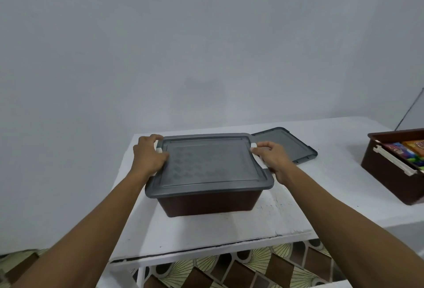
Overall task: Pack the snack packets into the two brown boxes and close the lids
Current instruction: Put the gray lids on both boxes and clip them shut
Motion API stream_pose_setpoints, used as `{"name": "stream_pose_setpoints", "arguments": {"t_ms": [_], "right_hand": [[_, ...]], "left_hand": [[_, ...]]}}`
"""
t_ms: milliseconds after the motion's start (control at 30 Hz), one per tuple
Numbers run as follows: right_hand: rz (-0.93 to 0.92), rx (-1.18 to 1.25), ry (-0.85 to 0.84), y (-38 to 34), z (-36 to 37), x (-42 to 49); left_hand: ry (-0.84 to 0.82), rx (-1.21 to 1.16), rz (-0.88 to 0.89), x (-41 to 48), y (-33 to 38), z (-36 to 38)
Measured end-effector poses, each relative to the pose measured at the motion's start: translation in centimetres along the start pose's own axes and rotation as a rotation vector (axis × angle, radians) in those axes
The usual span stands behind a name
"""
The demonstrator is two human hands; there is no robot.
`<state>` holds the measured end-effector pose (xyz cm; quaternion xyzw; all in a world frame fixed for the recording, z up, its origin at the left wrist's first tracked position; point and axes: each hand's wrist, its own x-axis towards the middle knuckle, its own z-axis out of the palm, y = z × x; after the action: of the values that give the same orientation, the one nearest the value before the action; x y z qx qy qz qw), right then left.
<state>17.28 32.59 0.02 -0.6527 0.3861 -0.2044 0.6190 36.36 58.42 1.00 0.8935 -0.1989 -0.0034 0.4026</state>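
A brown box [206,204] stands in the middle of the white table [206,235] with a grey lid [208,166] lying flat on top of it. My left hand [148,153] grips the lid's left edge at a white latch. My right hand [271,159] grips the right edge at the other white latch. A second brown box [387,180] sits open at the far right, with colourful snack packets [403,150] inside. A second grey lid [289,144] lies flat on the table behind the first box.
A pale wall rises just behind the table. The table's front edge is chipped, and a patterned floor [252,269] shows below it. The second box reaches past the right edge of the view.
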Motion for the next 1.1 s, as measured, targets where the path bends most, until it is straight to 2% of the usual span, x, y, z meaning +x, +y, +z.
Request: {"name": "stream_pose_setpoints", "arguments": {"t_ms": [100,133,233,300,400,500,600,700,800,833,900,1000,1100], "right_hand": [[-0.082,-0.053,0.021,1.7,-2.0,0.9],[-0.139,-0.170,0.036,2.7,-3.3,1.5],[-0.331,-0.777,-0.032,5.8,-7.9,4.4],[-0.302,-1.044,-0.137,7.5,-10.9,6.4],[-0.287,-1.290,-0.292,9.3,-14.6,8.4],[-0.468,-1.339,-0.246,10.6,-17.5,9.5],[-0.741,-1.233,-0.161,11.7,-20.7,9.5],[-0.833,-1.068,-0.186,12.2,-23.7,9.1],[-0.784,-0.924,-0.094,11.3,-25.5,9.1],[-0.718,-0.963,-0.056,10.9,-25.7,9.5],[-0.466,-1.086,-0.054,9.9,-25.8,10.4],[-0.129,-1.069,-0.132,8.7,-25.3,11.2],[-0.048,-0.977,-0.102,7.4,-25.0,11.5]], "left_hand": [[-0.040,0.214,0.116,-0.1,2.6,1.2],[-0.062,0.234,0.153,-0.2,3.5,1.9],[-0.127,0.220,0.253,-0.7,6.1,4.9],[-0.150,0.189,0.289,-1.3,8.2,7.3],[-0.178,0.196,0.378,-2.7,12.3,11.2],[-0.163,0.168,0.435,-4.4,16.7,15.2],[-0.204,0.172,0.506,-6.5,20.3,19.4],[-0.308,0.172,0.400,-8.4,22.1,23.5],[-0.380,0.359,0.077,-9.6,21.8,26.8],[-0.398,0.406,-0.040,-9.9,21.5,27.4],[-0.439,0.321,-0.232,-10.4,20.9,28.2],[-0.440,0.105,-0.329,-10.5,21.3,28.5],[-0.343,0.097,-0.346,-10.3,22.5,28.1]]}}
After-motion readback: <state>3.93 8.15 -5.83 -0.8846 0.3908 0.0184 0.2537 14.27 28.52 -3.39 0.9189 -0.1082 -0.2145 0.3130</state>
